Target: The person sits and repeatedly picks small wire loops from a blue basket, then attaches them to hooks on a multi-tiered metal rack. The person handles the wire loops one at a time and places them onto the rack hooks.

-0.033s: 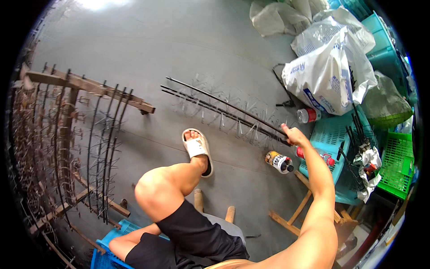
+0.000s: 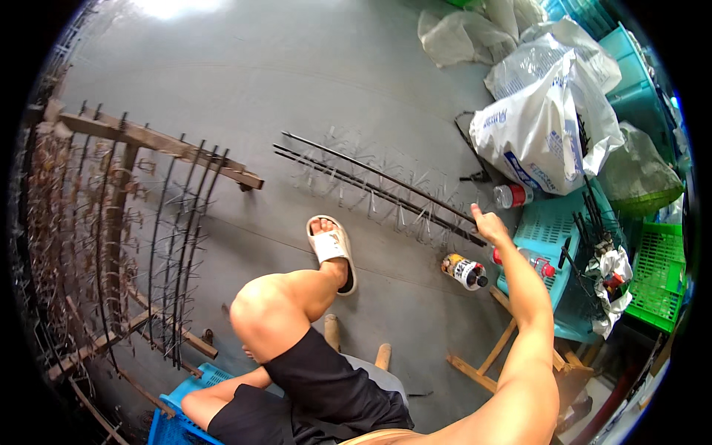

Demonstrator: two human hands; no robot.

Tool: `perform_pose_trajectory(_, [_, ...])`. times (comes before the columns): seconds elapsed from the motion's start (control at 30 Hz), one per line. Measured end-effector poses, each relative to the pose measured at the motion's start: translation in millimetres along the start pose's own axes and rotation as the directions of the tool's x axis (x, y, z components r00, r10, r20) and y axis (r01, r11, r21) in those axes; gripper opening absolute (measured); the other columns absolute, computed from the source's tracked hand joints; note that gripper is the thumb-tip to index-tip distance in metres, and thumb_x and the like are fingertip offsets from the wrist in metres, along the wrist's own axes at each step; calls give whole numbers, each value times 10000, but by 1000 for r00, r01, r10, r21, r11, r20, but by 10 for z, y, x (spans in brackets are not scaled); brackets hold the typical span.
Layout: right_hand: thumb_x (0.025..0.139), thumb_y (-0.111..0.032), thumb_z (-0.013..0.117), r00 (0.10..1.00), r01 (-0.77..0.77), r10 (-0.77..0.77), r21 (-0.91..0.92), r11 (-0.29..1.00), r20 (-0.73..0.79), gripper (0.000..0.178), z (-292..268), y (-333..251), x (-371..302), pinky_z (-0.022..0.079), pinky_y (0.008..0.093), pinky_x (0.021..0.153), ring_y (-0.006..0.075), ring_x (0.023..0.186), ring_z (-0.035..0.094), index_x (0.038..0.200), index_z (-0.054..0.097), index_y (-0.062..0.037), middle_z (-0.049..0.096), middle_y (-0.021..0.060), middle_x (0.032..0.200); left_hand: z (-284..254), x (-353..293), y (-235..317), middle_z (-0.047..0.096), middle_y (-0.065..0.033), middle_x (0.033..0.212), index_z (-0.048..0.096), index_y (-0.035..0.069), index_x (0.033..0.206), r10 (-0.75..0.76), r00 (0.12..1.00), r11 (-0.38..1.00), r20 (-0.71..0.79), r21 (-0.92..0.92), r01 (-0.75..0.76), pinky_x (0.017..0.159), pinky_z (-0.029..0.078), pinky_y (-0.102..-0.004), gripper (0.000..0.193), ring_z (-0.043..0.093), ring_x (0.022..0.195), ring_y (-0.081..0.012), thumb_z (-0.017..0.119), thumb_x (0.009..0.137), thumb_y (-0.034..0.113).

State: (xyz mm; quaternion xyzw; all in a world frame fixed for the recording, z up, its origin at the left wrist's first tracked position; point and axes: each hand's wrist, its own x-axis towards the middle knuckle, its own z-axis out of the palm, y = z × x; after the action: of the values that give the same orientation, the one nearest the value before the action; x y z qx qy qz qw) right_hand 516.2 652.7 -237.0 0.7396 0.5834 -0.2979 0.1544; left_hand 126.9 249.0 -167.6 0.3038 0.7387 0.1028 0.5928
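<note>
My right hand (image 2: 491, 225) reaches out at the centre right, closed at the near end of a long black rod (image 2: 378, 175) with the thumb pointing up. Thin wire hooks stick out along its length. Close below it and nearly parallel run more black hooked rods (image 2: 326, 172); whether my fingers also hold these I cannot tell. A bottle with a dark cap (image 2: 465, 271) lies just below the hand. Farther right is a clear bottle with a red label (image 2: 513, 196). My left hand cannot be made out.
On the left, a wooden rack (image 2: 167, 144) carries several hooked rods (image 2: 194, 245). A white plastic bag (image 2: 530, 137), a turquoise basket (image 2: 552, 215) and a green crate (image 2: 656, 271) crowd the right. A wooden stool (image 2: 495, 356) stands below them; a blue basket (image 2: 165, 423) is at lower left.
The view has shifted slightly, so most things appear a little farther right and lower. My right hand stays closed at the rod's end.
</note>
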Motion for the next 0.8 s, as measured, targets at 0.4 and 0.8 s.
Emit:
perform_pose_trajectory(0.4, [852,-436,531,378,152,-434,-408,900,-817,467,-1285,446,-1451,419,426,475,351,493,558,561,621,-83,571,153,548,-944,-1382,148,582,-162,1133,477,-53,1229,236,936,971,-262,23,-239,967,359,-308,443,516,1075,-196,408,970,300])
perform_pose_trajectory(0.8, [849,-141,597,-198,601,-676,-632,489,-710,287,-2273,-502,-2861,374,377,545,267,563,450,620,518,13,472,124,583,-1863,-1352,285,634,-158,1039,566,1,1003,-80,653,157,-753,-656,-738,975,355,-328,422,576,1008,-211,472,933,407])
